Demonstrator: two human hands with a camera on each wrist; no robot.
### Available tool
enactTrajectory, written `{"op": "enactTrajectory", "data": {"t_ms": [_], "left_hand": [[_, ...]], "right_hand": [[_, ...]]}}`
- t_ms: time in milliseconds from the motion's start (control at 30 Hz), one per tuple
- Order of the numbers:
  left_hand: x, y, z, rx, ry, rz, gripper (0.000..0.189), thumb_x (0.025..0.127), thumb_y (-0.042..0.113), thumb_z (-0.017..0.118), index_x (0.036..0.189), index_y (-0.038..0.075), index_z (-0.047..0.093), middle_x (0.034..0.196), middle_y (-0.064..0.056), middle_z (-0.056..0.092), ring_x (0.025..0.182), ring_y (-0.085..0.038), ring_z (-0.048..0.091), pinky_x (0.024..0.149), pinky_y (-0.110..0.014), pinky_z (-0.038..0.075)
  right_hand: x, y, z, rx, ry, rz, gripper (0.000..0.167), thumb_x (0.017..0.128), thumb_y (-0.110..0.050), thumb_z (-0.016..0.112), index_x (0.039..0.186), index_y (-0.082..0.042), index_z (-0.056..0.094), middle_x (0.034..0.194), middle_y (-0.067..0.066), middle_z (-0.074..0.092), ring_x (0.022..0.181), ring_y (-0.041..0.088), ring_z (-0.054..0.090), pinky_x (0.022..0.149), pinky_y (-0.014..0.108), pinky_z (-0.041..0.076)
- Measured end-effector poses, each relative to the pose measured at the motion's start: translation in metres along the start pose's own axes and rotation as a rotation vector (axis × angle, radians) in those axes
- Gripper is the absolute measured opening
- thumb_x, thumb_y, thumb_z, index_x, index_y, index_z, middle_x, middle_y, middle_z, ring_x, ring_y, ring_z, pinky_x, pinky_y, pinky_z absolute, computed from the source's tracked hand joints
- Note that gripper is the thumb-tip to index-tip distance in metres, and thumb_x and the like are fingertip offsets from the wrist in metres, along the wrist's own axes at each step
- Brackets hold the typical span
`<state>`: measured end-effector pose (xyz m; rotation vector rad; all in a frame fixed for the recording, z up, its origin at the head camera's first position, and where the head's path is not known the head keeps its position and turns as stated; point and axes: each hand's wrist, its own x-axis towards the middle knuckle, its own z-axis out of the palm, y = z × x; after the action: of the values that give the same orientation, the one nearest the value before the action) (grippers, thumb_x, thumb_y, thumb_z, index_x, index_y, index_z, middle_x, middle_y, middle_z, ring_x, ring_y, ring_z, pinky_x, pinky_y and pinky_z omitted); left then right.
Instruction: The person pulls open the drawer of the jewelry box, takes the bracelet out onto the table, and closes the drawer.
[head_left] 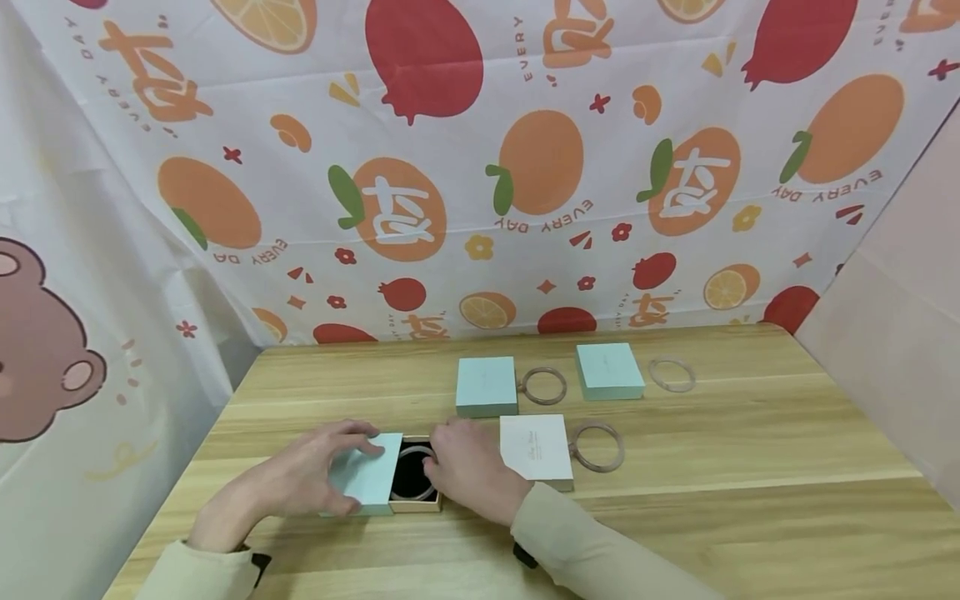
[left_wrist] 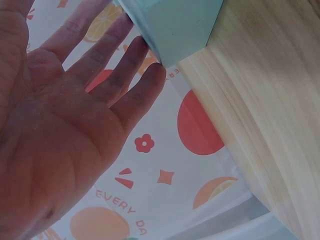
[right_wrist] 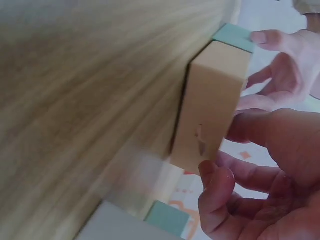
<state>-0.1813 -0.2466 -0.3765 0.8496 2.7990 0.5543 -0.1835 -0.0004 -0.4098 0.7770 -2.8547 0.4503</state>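
Observation:
A teal sliding gift box (head_left: 382,471) stands near the table's front, its cardboard drawer (right_wrist: 212,95) partly out on the right. Inside, a pale bangle (head_left: 408,497) lies on a black lining, its right part hidden by the right hand. My left hand (head_left: 303,467) holds the teal sleeve, thumb at the front side and fingers over the top and far side. My right hand (head_left: 472,467) is at the drawer's right end. In the right wrist view, its thumb reaches over the rim and a curled fingertip touches the end face near a small ribbon tab (right_wrist: 201,140).
Behind stand two teal boxes, one (head_left: 486,385) and another (head_left: 609,370), plus a white-topped box (head_left: 536,450) just right of my right hand. Bangles lie beside them: one (head_left: 564,392), one (head_left: 693,379) and one (head_left: 622,454). A fruit-print curtain (head_left: 480,275) hangs behind the wooden table (head_left: 750,500).

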Motion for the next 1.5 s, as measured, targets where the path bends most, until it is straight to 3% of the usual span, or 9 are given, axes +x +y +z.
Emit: {"op": "enactTrajectory", "data": {"t_ms": [233,500,633,733,800,900,1133,1333,1500], "left_hand": [[-0.002,0.000,0.001,-0.015,0.002,-0.012,0.055,0.068,0.035,0.093,0.119,0.028,0.073,0.141,-0.003,0.060,0.125,-0.032,0.057,0.094,-0.039,0.051],[-0.003,0.000,0.002,-0.007,0.013,0.001,0.057,0.067,0.034,0.093,0.120,0.026,0.074,0.141,-0.004,0.061,0.125,-0.032,0.058,0.093,-0.038,0.051],[-0.004,0.000,0.003,-0.003,0.017,-0.003,0.057,0.068,0.033,0.092,0.121,0.027,0.074,0.142,-0.003,0.061,0.126,-0.033,0.058,0.094,-0.041,0.051],[-0.004,0.000,0.003,-0.008,0.019,-0.003,0.057,0.068,0.034,0.092,0.121,0.027,0.074,0.142,-0.003,0.061,0.126,-0.034,0.057,0.095,-0.047,0.050],[-0.004,0.000,0.003,-0.012,0.017,-0.001,0.057,0.068,0.035,0.092,0.122,0.027,0.074,0.142,-0.004,0.061,0.127,-0.035,0.057,0.096,-0.049,0.050],[-0.004,0.000,0.002,-0.015,0.016,-0.005,0.057,0.068,0.035,0.092,0.122,0.027,0.074,0.142,-0.004,0.060,0.127,-0.034,0.057,0.096,-0.049,0.051],[-0.002,0.000,0.004,-0.052,0.002,-0.016,0.056,0.069,0.034,0.092,0.122,0.026,0.074,0.143,-0.005,0.059,0.128,-0.038,0.054,0.097,-0.057,0.048],[-0.002,-0.001,0.005,-0.055,-0.001,-0.029,0.056,0.069,0.034,0.092,0.121,0.028,0.074,0.144,-0.004,0.058,0.129,-0.038,0.054,0.097,-0.058,0.048],[-0.003,0.000,0.005,-0.056,0.006,-0.032,0.056,0.068,0.034,0.092,0.121,0.029,0.074,0.145,-0.004,0.058,0.129,-0.038,0.054,0.097,-0.058,0.047]], "right_hand": [[0.008,0.000,0.006,0.060,-0.042,0.034,0.052,0.087,-0.010,0.069,0.052,-0.018,0.031,0.050,-0.009,0.024,0.044,0.004,0.023,0.037,0.016,0.016],[0.009,-0.003,-0.006,0.220,-0.076,0.128,0.054,0.082,-0.009,0.066,0.047,-0.019,0.026,0.046,-0.011,0.016,0.045,0.003,0.018,0.042,0.017,0.018],[0.013,0.001,-0.024,0.377,-0.057,0.166,0.042,0.083,-0.006,0.069,0.049,-0.016,0.047,0.047,-0.011,0.040,0.045,0.001,0.033,0.045,0.015,0.029],[0.017,0.009,-0.035,0.484,-0.065,0.204,0.021,0.086,-0.005,0.072,0.067,-0.011,0.067,0.062,-0.005,0.065,0.049,0.001,0.049,0.048,0.016,0.039],[0.019,0.016,-0.040,0.538,-0.079,0.219,0.011,0.088,-0.005,0.072,0.078,-0.008,0.072,0.069,0.000,0.071,0.052,0.004,0.056,0.050,0.018,0.042],[0.024,0.024,-0.045,0.622,-0.085,0.245,0.005,0.090,-0.005,0.071,0.086,-0.007,0.073,0.069,0.004,0.073,0.055,0.011,0.066,0.049,0.020,0.044],[0.036,0.039,-0.042,0.735,0.002,0.303,0.009,0.091,-0.003,0.066,0.092,-0.004,0.075,0.068,0.003,0.073,0.068,0.030,0.075,0.050,0.021,0.046],[0.046,0.042,-0.031,0.764,0.034,0.343,0.016,0.090,-0.001,0.064,0.095,-0.002,0.078,0.075,0.008,0.077,0.073,0.032,0.076,0.048,0.019,0.040],[0.052,0.041,-0.025,0.741,0.042,0.339,0.017,0.090,0.000,0.065,0.097,-0.002,0.080,0.083,0.008,0.078,0.069,0.026,0.076,0.049,0.018,0.043]]}}
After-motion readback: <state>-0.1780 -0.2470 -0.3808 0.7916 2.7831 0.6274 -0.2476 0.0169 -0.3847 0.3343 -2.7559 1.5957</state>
